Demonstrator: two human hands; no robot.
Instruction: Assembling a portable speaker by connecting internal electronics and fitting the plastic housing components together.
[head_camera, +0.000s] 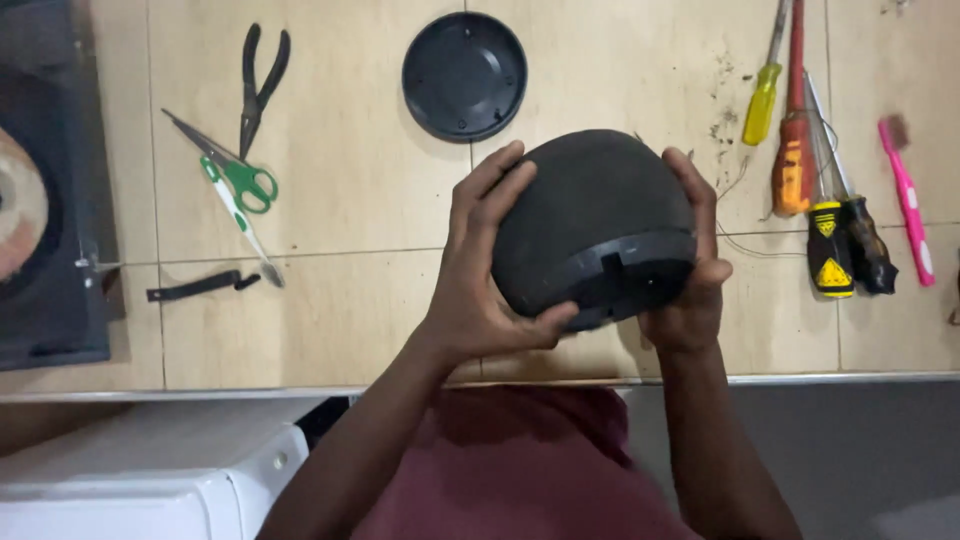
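I hold a black dome-shaped object (590, 215) with a fabric-covered top and a hard plastic rim, lifted above the tiled worktop (350, 180). My left hand (480, 270) grips its left side, thumb under the rim and fingers spread over the dome. My right hand (690, 260) clasps the right side, fingers curled over the top and thumb on the rim. A round black plastic cover (464, 75) lies flat on the worktop just beyond the dome.
Black pliers (260, 85), green-handled scissors (232, 180) and a small black strap (200, 286) lie at left. Several screwdrivers (820, 200) and a pink toothbrush (908, 200) lie at right. A dark speaker box (45, 200) stands far left; a white appliance (150, 470) sits below the edge.
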